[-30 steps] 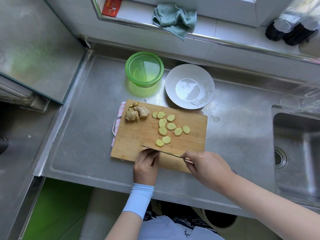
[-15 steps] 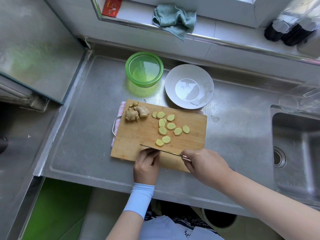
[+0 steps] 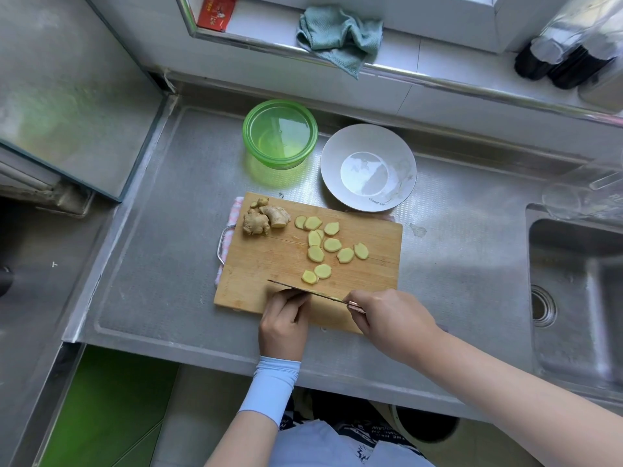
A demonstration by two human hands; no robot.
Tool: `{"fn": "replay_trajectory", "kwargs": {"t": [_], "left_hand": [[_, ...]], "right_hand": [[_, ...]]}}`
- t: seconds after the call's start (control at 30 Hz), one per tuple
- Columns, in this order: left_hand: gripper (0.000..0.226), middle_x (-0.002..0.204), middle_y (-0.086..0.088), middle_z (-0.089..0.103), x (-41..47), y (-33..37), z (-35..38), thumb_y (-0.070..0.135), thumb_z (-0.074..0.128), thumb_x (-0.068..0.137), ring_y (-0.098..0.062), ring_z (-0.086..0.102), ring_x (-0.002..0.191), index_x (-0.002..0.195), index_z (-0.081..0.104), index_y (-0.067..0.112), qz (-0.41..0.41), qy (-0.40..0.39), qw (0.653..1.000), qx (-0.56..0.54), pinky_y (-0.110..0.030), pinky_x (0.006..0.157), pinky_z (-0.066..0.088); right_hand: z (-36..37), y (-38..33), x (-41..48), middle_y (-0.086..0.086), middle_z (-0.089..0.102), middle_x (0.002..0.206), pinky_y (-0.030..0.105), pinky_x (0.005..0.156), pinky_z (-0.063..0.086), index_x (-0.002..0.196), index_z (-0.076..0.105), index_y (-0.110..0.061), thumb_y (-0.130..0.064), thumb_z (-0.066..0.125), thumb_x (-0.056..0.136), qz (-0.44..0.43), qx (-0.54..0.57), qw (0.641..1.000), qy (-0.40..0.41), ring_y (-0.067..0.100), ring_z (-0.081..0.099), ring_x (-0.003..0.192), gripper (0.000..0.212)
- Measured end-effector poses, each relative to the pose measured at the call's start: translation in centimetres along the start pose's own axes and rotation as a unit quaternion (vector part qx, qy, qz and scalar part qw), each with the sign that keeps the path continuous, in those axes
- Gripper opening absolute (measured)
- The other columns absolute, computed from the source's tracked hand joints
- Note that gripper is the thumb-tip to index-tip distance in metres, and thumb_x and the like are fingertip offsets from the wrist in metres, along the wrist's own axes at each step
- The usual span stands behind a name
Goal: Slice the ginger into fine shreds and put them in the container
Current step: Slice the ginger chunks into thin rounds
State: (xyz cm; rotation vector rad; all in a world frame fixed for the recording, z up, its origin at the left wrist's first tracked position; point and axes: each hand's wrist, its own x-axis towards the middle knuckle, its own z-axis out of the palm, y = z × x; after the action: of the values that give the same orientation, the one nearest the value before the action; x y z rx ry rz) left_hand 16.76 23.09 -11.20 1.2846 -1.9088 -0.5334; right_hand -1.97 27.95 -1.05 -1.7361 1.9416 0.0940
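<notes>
Two hands were at the 6 o'clock edge of a wooden cutting board (image 3: 269, 264), which lay on a steel counter (image 3: 168, 230). The right hand (image 3: 391, 323) was closed round the handle of a knife (image 3: 303, 290). The blade was seen from above as a thin line, with its tip pointing toward 9 o'clock across the near part of the board. The left hand (image 3: 285, 323), with a pale blue sleeve (image 3: 271, 385) on the forearm, had its fingers curled with the tips against the blade. What was under these fingers was hidden, so I cannot tell whether it held something.

About ten ginger slices (image 3: 332, 245) lay loose from the middle of the board toward 2 o'clock, some touching one another, and two of them lay just beside the blade on its far side. The uncut ginger root (image 3: 264, 219) rested at the 10 o'clock corner of the board, apart from the slices.

The green container (image 3: 280, 133) stood on the counter at 12 o'clock from the board, near its far edge but not touching it. A white bowl (image 3: 367, 166) was just beside the container, at 1 o'clock from the board. A pink cloth (image 3: 236, 210) showed from under the board at its 9 o'clock side, next to a metal handle (image 3: 221, 244).

A sink (image 3: 573, 298) was at 3 o'clock, well apart from the board. On the ledge at 12 o'clock lay a teal cloth (image 3: 338, 33) and a red packet (image 3: 215, 10), and dark bottles (image 3: 556, 62) stood at 2 o'clock.
</notes>
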Motion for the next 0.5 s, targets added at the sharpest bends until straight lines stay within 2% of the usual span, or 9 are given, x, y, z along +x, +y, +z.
{"fn": "replay_trajectory", "kwargs": {"t": [0.13,0.23,0.4,0.5], "left_hand": [[0.028,0.087,-0.008,0.071,0.1,0.1,0.1,-0.016,0.082,0.068,-0.018,0.061,0.085,0.086,0.079,0.005,-0.011,-0.012,1.000,0.011,-0.012,0.089,0.042],[0.028,0.087,-0.008,0.071,0.3,0.1,0.0,-0.016,0.082,0.068,-0.018,0.061,0.086,0.086,0.079,0.005,-0.015,-0.011,1.000,0.013,-0.012,0.089,0.042],[0.030,0.083,-0.005,0.067,0.3,0.1,0.0,-0.013,0.081,0.071,-0.018,0.061,0.081,0.091,0.080,0.009,-0.014,-0.022,1.000,0.012,-0.019,0.080,0.047],[0.030,0.083,-0.005,0.067,0.4,0.0,-0.1,-0.014,0.080,0.071,-0.018,0.060,0.082,0.090,0.080,0.009,-0.016,-0.024,1.000,0.013,-0.017,0.081,0.045]], "right_hand": [[0.3,-0.1,0.5,0.003,0.070,0.088,0.039,0.064,0.053,0.114,0.055,-0.030,-0.039,0.040,0.101,-0.003,-0.007,1.000,-0.006,0.034,0.064,0.081,0.021],[0.6,0.0,0.8,0.003,0.070,0.089,0.040,0.064,0.054,0.114,0.054,-0.030,-0.039,0.041,0.101,-0.003,-0.007,1.000,-0.010,0.034,0.064,0.081,0.021],[0.7,-0.2,1.4,0.007,0.070,0.092,0.041,0.066,0.053,0.116,0.054,-0.029,-0.037,0.043,0.100,0.000,-0.015,1.000,-0.026,0.036,0.064,0.084,0.021],[0.5,-0.3,1.5,0.008,0.070,0.093,0.040,0.066,0.053,0.115,0.056,-0.028,-0.037,0.043,0.100,0.001,-0.010,1.000,-0.025,0.036,0.065,0.085,0.021]]}}
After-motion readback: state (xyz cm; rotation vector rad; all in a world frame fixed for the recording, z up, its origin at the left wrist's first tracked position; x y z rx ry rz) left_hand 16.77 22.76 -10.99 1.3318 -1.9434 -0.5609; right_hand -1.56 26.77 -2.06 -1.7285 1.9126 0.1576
